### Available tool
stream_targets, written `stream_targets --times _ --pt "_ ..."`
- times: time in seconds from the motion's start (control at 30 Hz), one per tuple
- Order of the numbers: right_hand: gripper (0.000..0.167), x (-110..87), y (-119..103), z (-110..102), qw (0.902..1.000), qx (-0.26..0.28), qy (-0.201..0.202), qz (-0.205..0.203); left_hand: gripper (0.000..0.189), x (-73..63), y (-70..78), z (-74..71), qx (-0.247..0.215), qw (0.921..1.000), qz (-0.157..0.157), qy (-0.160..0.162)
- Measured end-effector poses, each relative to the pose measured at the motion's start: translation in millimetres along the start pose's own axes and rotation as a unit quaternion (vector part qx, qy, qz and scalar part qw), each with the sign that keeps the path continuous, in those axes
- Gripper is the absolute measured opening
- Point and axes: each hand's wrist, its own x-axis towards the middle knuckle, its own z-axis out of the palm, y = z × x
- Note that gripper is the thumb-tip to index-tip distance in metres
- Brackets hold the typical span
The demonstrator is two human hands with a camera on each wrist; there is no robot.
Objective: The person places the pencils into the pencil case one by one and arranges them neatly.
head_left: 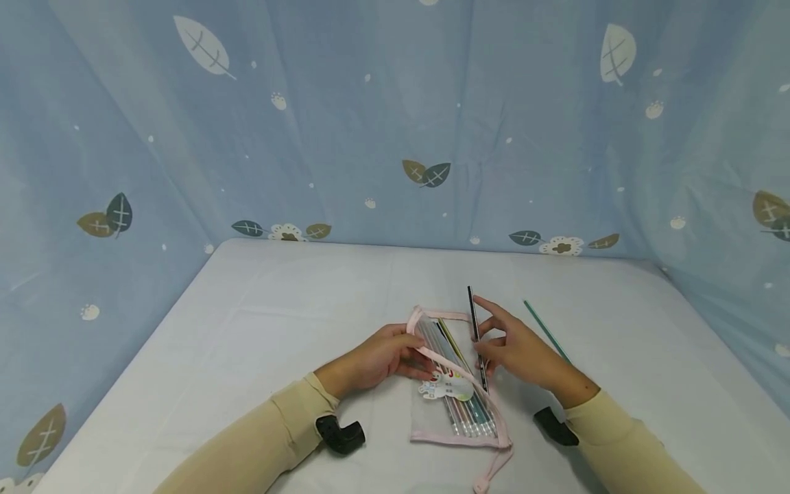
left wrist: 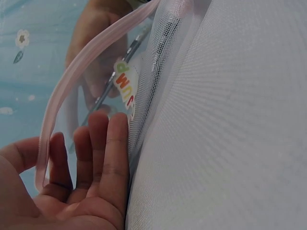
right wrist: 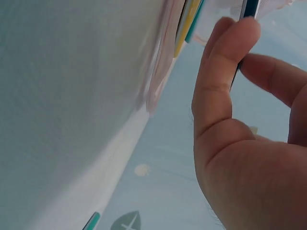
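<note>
A see-through mesh pencil pouch [head_left: 427, 422] with pink edging lies on the table, its mouth held apart. Several pencils [head_left: 453, 339] lie inside it, and a cartoon label with "JUMP" lettering [left wrist: 125, 88] is on its clear side. My left hand [head_left: 379, 357] grips the pouch's pink zip edge [left wrist: 60, 96] between thumb and fingers. At the pouch's right side my right hand [head_left: 518, 346] pinches a slim black pencil [head_left: 472, 309], which stands tilted. The pencil's lower end reaches the pouch's opening; whether it is inside, I cannot tell.
A green pencil [head_left: 546, 329] lies on the white table [head_left: 296, 295] beyond my right wrist. The zip's pink pull cord [head_left: 492, 473] trails toward the front. Behind the table hangs a blue leaf-patterned curtain [head_left: 345, 123].
</note>
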Motion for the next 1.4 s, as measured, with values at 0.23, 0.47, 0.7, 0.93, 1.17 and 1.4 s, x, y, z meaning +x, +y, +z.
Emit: stream_targets --times 0.23,0.47,0.7,0.93,1.17,1.4 --pt "0.077 -0.2 6 5 0.9981 0.021 -0.058 0.001 0.024 0.6 0.0 0.2 -0.003 1.0 -0.004 -0.002" --pt "0.076 1.8 5 5 0.9955 0.019 -0.092 -0.001 0.022 0.9 1.1 -1.7 -0.005 1.0 -0.005 -0.002" --pt "0.073 1.8 6 7 0.9952 -0.01 -0.097 -0.001 0.031 1.2 -0.3 -2.5 -0.007 0.9999 -0.003 -0.008" --pt "0.066 2.9 7 10 0.995 -0.047 -0.088 -0.004 0.031 0.7 0.6 -2.9 -0.009 0.9999 -0.007 -0.003" --pt "0.056 4.4 6 10 0.9931 -0.084 -0.08 -0.016 0.031 -0.4 1.0 -2.5 -0.002 1.0 -0.008 -0.002" --pt "0.053 4.0 7 11 0.9929 -0.088 -0.079 -0.013 0.034 1.5 -1.5 -3.0 0.0 1.0 -0.008 -0.004"
